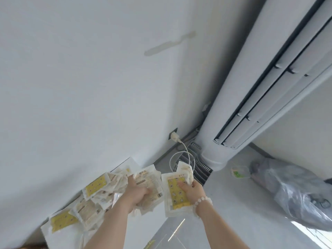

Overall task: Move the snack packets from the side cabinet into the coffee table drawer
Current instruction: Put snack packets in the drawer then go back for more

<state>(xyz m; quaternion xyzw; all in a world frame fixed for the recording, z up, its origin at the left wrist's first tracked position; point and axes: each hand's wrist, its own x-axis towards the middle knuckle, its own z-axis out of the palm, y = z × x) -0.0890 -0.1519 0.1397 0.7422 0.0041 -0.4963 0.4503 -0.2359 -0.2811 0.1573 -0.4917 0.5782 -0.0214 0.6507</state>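
1. While collecting, my left hand point(138, 194) is closed around a bundle of snack packets point(149, 184); my right hand point(193, 190) pinches two more packets, freeing neither.
2. Remaining packets point(93, 194) lie heaped on the side cabinet point(125, 163), against the wall point(89, 78).
3. The drawer is out of view.

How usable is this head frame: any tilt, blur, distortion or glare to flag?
Head view: strongly tilted, wide-angle bending the tall white air conditioner; soft daylight, no harsh shadows; print on the yellow-and-white snack packets smeared; left hand and right hand fairly clear; glare streaks on the grey floor.
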